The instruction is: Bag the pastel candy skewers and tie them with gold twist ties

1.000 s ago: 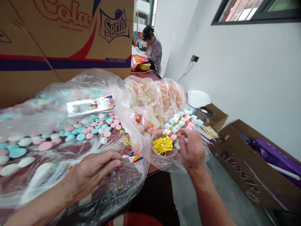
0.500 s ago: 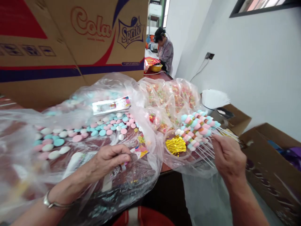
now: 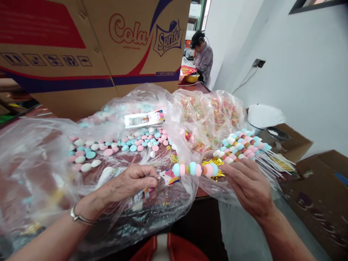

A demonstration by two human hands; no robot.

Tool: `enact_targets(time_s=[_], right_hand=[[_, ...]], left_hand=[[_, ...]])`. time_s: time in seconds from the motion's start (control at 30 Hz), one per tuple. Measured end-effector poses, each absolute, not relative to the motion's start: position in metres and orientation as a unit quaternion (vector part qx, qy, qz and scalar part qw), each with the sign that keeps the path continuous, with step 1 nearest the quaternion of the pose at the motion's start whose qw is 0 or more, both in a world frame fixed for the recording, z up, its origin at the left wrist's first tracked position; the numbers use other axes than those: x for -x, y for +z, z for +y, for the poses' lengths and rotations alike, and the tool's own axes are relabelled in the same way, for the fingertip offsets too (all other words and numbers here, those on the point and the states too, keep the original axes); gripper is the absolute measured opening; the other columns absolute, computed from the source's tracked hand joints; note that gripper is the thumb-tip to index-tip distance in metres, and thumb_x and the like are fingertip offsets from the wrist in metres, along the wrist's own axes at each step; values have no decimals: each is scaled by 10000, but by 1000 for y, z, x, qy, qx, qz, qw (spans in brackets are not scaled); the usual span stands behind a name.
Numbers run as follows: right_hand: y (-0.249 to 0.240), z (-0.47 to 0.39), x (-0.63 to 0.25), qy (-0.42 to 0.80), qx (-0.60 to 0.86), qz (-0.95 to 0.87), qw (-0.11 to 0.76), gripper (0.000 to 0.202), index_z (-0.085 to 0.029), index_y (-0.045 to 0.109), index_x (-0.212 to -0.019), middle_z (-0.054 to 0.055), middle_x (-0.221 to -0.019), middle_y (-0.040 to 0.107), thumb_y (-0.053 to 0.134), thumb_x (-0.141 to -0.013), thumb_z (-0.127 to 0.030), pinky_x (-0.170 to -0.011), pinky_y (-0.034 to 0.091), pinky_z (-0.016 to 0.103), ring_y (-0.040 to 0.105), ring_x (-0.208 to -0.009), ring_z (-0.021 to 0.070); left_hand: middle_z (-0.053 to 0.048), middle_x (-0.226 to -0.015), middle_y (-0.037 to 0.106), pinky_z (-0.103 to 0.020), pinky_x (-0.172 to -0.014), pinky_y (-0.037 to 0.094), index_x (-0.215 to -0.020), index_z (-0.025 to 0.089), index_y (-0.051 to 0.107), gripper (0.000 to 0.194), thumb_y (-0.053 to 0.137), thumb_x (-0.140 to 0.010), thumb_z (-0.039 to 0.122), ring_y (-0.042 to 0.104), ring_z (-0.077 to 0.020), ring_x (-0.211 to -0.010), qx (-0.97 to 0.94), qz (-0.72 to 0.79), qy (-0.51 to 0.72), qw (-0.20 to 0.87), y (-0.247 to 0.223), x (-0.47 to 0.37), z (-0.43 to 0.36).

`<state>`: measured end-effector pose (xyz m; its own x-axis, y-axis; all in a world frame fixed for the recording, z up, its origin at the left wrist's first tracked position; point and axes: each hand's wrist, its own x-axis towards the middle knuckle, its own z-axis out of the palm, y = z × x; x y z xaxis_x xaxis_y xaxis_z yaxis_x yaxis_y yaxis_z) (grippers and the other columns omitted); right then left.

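My left hand (image 3: 141,180) is closed in a pinch on a small clear bag with a colourful printed edge (image 3: 169,177). In my right hand (image 3: 248,186) is a marshmallow skewer (image 3: 193,169), held level by its stick end, which the fingers hide. Pink, blue, white and brownish pieces line the skewer, and its tip is at the bag's printed edge; whether it is inside, I cannot tell. Behind the right hand lies a pile of similar skewers (image 3: 241,144) with white sticks. Gold twist ties (image 3: 217,175) show partly behind the held skewer.
Loose pastel candies (image 3: 108,151) spread over a large clear plastic bag, with a stack of printed bags (image 3: 145,119) above them. Bagged gummies (image 3: 212,112) lie behind. A tall carton (image 3: 108,79) stands at the back; open cartons (image 3: 312,203) stand right. A person (image 3: 203,59) sits far off.
My right hand has moved left from the pile and now holds one skewer against the bag in my left hand. The view has shifted, so the scene sits farther right.
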<state>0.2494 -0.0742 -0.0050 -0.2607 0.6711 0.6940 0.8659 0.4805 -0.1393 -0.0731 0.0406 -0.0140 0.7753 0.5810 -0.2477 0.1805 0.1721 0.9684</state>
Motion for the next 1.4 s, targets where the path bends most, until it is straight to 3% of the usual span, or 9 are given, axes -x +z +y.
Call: enact_targets(time_s=[0.53,0.83,1.07,1.23,1.4], right_hand=[[-6,-80,-247,-211,443,-816,306,267,-157,641,-1133,74,-915,729,584,-888,-68,-704,372,360,548,-769,189],[-1,-80,-245,-189,432,-830,298,206,-192,664,-1086,45,-867,722,580,-910,-125,-684,378,355,552,-736,175],[-9,-73,-237,-184,445,-821,305,202,-179,649,-1073,42,-799,693,588,-895,-108,-709,379,359,534,-727,178],[-5,-76,-238,-168,436,-828,310,151,-179,653,-1017,37,-758,684,573,-906,-115,-696,374,354,536,-724,178],[-5,-73,-239,-146,439,-833,304,153,-209,667,-1008,25,-803,696,547,-928,-155,-696,368,350,534,-705,161]], left_hand=[[8,-584,677,-183,-438,380,-719,167,604,283,644,-881,396,517,-87,-449,-624,339,71,701,-15,76,48],[26,-517,640,-185,-386,339,-681,182,553,344,683,-821,467,463,-86,-373,-588,384,43,711,-17,77,49],[21,-574,635,-199,-473,379,-678,158,607,300,753,-743,412,538,-109,-505,-626,361,56,689,-22,77,52],[36,-509,606,-194,-396,339,-664,175,551,309,695,-802,412,471,-88,-398,-624,394,84,669,-17,76,53],[42,-527,610,-179,-392,382,-668,177,561,313,723,-786,418,508,-89,-414,-619,382,49,684,-19,77,55]])
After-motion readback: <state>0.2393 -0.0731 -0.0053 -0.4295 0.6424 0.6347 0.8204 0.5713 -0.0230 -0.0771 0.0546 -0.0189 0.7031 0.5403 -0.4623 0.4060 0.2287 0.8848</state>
